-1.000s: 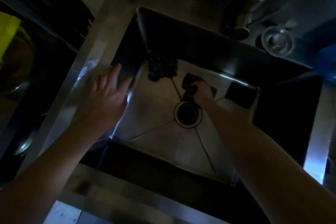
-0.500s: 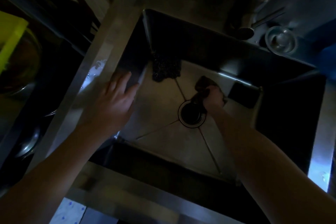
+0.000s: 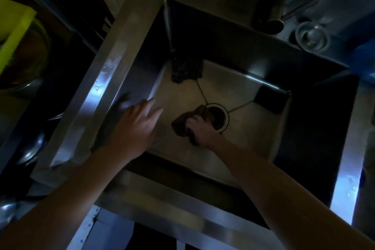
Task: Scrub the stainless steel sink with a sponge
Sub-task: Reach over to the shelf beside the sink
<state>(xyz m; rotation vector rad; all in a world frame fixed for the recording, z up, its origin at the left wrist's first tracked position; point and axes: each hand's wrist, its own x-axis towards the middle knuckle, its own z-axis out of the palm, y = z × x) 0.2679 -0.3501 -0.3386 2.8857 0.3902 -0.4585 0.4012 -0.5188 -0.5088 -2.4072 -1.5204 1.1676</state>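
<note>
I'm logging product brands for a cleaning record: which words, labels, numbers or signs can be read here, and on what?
None can be read: the view is dim.
No print shows on the sponge in the right hand, the sink or the yellow object.
The blue specks on the pale panel below the sink are too small to read.

Dim kitchen, steel sink (image 3: 129, 50), metal bowls (image 3: 30, 154)

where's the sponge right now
In the head view, the sponge lies on the floor of the sink near its middle, gripped by the right hand, against the left edge of the drain.
</note>
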